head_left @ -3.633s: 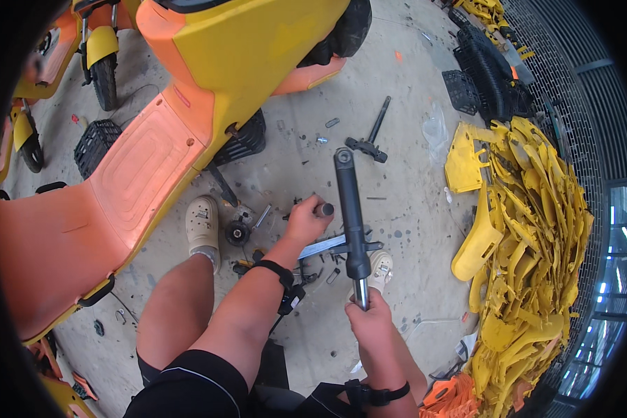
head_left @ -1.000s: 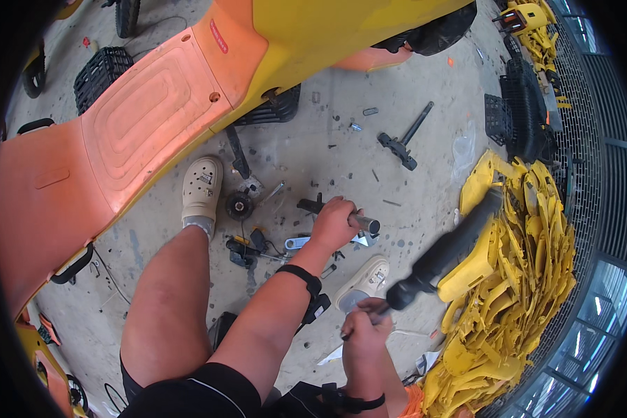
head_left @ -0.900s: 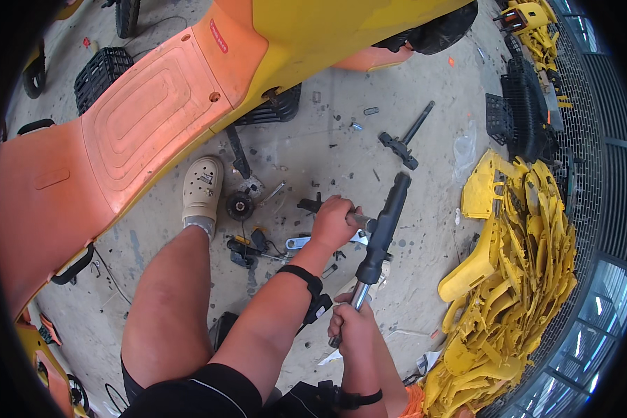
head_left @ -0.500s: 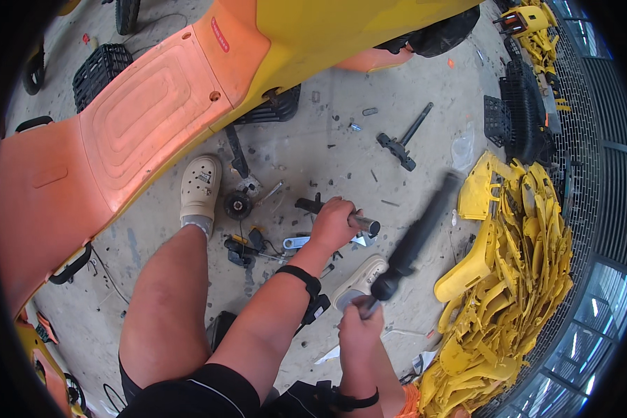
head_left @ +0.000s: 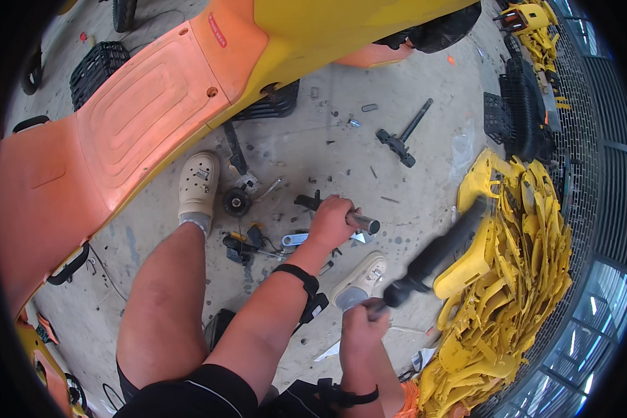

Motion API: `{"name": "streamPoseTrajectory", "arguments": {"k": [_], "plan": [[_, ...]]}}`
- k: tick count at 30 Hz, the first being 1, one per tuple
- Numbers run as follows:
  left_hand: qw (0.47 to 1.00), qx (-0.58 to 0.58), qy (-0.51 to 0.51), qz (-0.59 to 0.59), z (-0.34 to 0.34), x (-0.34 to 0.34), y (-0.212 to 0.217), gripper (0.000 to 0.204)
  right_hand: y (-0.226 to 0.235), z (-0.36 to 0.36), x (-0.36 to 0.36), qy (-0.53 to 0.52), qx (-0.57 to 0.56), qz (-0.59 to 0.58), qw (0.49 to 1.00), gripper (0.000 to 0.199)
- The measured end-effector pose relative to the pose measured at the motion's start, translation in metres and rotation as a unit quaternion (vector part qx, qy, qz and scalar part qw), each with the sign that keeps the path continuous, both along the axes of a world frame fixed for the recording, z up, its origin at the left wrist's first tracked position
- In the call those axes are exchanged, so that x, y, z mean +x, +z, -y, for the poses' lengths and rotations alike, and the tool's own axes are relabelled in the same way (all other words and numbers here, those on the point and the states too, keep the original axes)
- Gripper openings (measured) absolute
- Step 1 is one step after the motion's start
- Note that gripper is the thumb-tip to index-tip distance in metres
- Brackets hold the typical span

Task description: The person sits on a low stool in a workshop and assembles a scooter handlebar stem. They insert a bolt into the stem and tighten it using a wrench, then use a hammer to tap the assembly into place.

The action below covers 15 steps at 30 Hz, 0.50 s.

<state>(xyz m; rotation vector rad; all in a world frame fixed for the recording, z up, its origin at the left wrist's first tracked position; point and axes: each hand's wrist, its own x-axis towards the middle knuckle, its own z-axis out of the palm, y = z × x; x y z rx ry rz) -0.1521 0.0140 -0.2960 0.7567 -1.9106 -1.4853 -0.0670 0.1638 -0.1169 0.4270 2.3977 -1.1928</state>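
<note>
My left hand (head_left: 333,221) is closed round a steering stem, its round metal end (head_left: 366,223) showing on the right and its dark clamp end on the left. To the right and nearer, my right hand (head_left: 364,327) grips one end of a black fork leg (head_left: 435,254). The fork leg slants up to the right, smeared by motion, its far part in front of the yellow plastic pile. It stays apart from the stem. On the floor beyond lies a similar steering stem with clamp (head_left: 400,143). A blue-and-silver wrench (head_left: 295,240) lies below my left hand.
An orange-and-yellow scooter body (head_left: 146,115) spans the upper left. Broken yellow panels (head_left: 512,279) are heaped at the right. Near my shoe (head_left: 198,182) lie a small black wheel (head_left: 237,202) and other loose parts. Black baskets (head_left: 99,73) stand farther off.
The black fork leg in my right hand has tipped to the right and lower, its far end now over the yellow pile. My left hand with the stem has hardly moved.
</note>
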Motion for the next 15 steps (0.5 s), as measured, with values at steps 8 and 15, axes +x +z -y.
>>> {"name": "streamPoseTrajectory", "arguments": {"k": [8,15], "plan": [[0.996,0.044,0.038,0.068,0.011,-0.004,0.008,0.006,0.019,0.016,-0.014,-0.030,-0.044,0.002,0.999,0.018],[0.997,0.037,0.027,0.064,0.009,-0.003,0.006,0.010,0.014,0.021,-0.010,0.083,0.070,0.043,0.993,0.008]]}}
